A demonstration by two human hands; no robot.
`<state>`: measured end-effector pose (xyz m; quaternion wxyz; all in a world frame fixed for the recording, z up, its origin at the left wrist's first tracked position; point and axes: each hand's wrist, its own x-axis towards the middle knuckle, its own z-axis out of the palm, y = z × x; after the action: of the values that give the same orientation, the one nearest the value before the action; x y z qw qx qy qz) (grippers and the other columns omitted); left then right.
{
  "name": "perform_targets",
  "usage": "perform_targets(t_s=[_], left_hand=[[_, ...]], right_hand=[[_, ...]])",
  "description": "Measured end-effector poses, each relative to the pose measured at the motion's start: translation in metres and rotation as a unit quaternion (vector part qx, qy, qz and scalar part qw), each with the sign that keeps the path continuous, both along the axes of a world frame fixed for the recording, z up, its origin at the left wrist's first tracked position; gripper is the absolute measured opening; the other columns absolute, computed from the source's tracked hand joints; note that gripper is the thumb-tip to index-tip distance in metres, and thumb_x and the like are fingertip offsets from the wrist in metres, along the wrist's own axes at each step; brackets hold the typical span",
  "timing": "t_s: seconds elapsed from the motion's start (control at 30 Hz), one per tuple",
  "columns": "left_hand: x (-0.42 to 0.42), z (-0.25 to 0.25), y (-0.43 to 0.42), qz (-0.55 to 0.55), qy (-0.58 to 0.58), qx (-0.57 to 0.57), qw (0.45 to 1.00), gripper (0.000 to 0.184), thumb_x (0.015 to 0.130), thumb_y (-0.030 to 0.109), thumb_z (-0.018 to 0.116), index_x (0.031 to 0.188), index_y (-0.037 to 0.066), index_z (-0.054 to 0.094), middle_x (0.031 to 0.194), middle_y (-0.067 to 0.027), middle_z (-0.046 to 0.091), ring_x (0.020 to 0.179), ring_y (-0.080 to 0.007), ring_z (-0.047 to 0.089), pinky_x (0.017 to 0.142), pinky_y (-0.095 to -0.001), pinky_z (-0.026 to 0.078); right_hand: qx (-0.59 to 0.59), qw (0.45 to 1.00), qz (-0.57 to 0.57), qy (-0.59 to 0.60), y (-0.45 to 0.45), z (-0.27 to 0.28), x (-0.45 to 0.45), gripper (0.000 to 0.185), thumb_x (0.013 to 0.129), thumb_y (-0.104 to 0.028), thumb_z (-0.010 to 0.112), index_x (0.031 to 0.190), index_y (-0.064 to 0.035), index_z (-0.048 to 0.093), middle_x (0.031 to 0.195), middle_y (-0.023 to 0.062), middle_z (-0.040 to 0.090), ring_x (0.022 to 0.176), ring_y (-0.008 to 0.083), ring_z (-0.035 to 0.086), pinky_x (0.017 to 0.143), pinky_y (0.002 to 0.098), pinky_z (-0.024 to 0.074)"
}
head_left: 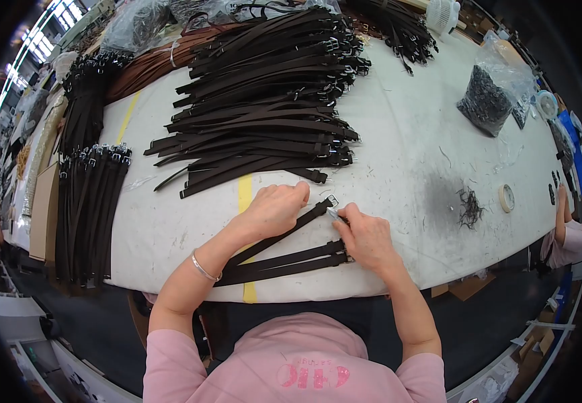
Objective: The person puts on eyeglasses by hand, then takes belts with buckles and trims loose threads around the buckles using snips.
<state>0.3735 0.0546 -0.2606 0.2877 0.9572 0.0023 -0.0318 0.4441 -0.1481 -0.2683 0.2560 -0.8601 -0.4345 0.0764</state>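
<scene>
My right hand (366,236) grips a small metal tool (335,214) at the buckle end of a dark strap (284,232). My left hand (277,207) is curled closed over the strap; I can't tell whether it pinches anything. The strap lies on the white table (412,168), its long axis slanting from lower left to upper right, buckle (333,201) pointing away from me. Two other straps (281,265) lie nearer my body. On my pink shirt (291,349), upside-down lettering (312,377) seems to include H, I and C; the smaller line is unclear.
</scene>
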Motion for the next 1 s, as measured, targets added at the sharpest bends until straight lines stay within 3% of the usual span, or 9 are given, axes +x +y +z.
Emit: perform_targets(t_s=[0.33, 0.53, 0.63, 0.73, 0.8, 0.87, 0.97, 1.0], left_hand=[[0.044, -0.007, -0.024, -0.104, -0.037, 0.173, 0.979, 0.012, 0.075, 0.001, 0.052, 0.086, -0.002, 0.049, 0.076, -0.0151, 0.061, 0.069, -0.0333, 0.061, 0.057, -0.0422, 0.046], [0.047, 0.000, -0.019, -0.078, -0.161, -0.032, 0.983, 0.009, 0.081, 0.005, 0.053, 0.087, 0.000, 0.056, 0.078, -0.0114, 0.062, 0.070, -0.0299, 0.061, 0.067, -0.0383, 0.047], [0.043, 0.023, -0.012, -0.085, 0.024, 0.023, 0.996, 0.014, 0.085, 0.004, 0.050, 0.096, 0.001, 0.058, 0.086, -0.0136, 0.063, 0.084, -0.0286, 0.062, 0.077, -0.0352, 0.047], [0.025, -0.002, 0.005, -0.140, -0.241, 0.011, 0.960, 0.019, 0.085, 0.001, 0.047, 0.101, 0.001, 0.057, 0.096, -0.0150, 0.063, 0.096, -0.0274, 0.060, 0.082, -0.0344, 0.046], [0.014, -0.003, 0.007, -0.063, -0.151, -0.136, 0.977, 0.017, 0.084, 0.000, 0.048, 0.099, 0.001, 0.056, 0.099, -0.0141, 0.062, 0.097, -0.0263, 0.059, 0.083, -0.0347, 0.046], [0.005, 0.002, 0.009, 0.019, -0.060, -0.277, 0.959, 0.016, 0.082, -0.002, 0.049, 0.096, 0.001, 0.055, 0.102, -0.0132, 0.061, 0.097, -0.0252, 0.059, 0.084, -0.0350, 0.046], [-0.004, 0.001, 0.012, 0.020, -0.049, -0.150, 0.987, 0.017, 0.081, 0.001, 0.052, 0.098, 0.001, 0.054, 0.097, -0.0120, 0.061, 0.094, -0.0265, 0.058, 0.083, -0.0364, 0.046], [-0.012, 0.007, 0.003, -0.011, -0.089, -0.052, 0.995, 0.019, 0.079, 0.007, 0.060, 0.097, 0.003, 0.054, 0.089, -0.0102, 0.058, 0.089, -0.0270, 0.056, 0.079, -0.0380, 0.044]], right_hand=[[0.039, 0.997, -0.051, 0.049, -0.045, 0.024, 0.001, 0.021, 0.085, -0.019, 0.060, 0.095, -0.0025, 0.052, 0.069, 0.0128, 0.062, 0.060, 0.0306, 0.062, 0.055, 0.0390, 0.0462], [0.107, 0.983, -0.141, 0.057, -0.040, 0.023, 0.021, 0.024, 0.082, -0.020, 0.064, 0.095, -0.0033, 0.053, 0.065, 0.0111, 0.060, 0.057, 0.0293, 0.060, 0.056, 0.0376, 0.0457], [0.054, 0.988, -0.139, 0.035, -0.024, 0.021, 0.035, 0.025, 0.080, -0.022, 0.065, 0.091, -0.0029, 0.055, 0.063, 0.0117, 0.061, 0.058, 0.0304, 0.060, 0.056, 0.0385, 0.0458], [-0.009, 0.993, -0.120, -0.002, 0.002, 0.016, 0.044, 0.026, 0.079, -0.026, 0.067, 0.086, -0.0025, 0.056, 0.064, 0.0131, 0.062, 0.060, 0.0320, 0.061, 0.057, 0.0402, 0.0462], [-0.020, 0.995, -0.101, -0.005, 0.019, 0.012, 0.047, 0.028, 0.078, -0.028, 0.067, 0.083, -0.0024, 0.057, 0.066, 0.0142, 0.063, 0.062, 0.0329, 0.062, 0.059, 0.0417, 0.0466], [-0.026, 0.996, -0.080, 0.002, 0.030, 0.009, 0.050, 0.029, 0.077, -0.031, 0.067, 0.079, -0.0034, 0.058, 0.063, 0.0127, 0.061, 0.062, 0.0322, 0.061, 0.058, 0.0414, 0.0454], [-0.091, 0.994, -0.055, 0.033, 0.041, 0.012, 0.052, 0.031, 0.075, -0.035, 0.066, 0.076, -0.0041, 0.060, 0.067, 0.0134, 0.063, 0.067, 0.0315, 0.062, 0.060, 0.0411, 0.0456], [-0.111, 0.992, -0.052, 0.032, 0.041, 0.008, 0.054, 0.032, 0.075, -0.036, 0.066, 0.076, -0.0040, 0.060, 0.069, 0.0139, 0.063, 0.068, 0.0316, 0.062, 0.061, 0.0412, 0.0458]])
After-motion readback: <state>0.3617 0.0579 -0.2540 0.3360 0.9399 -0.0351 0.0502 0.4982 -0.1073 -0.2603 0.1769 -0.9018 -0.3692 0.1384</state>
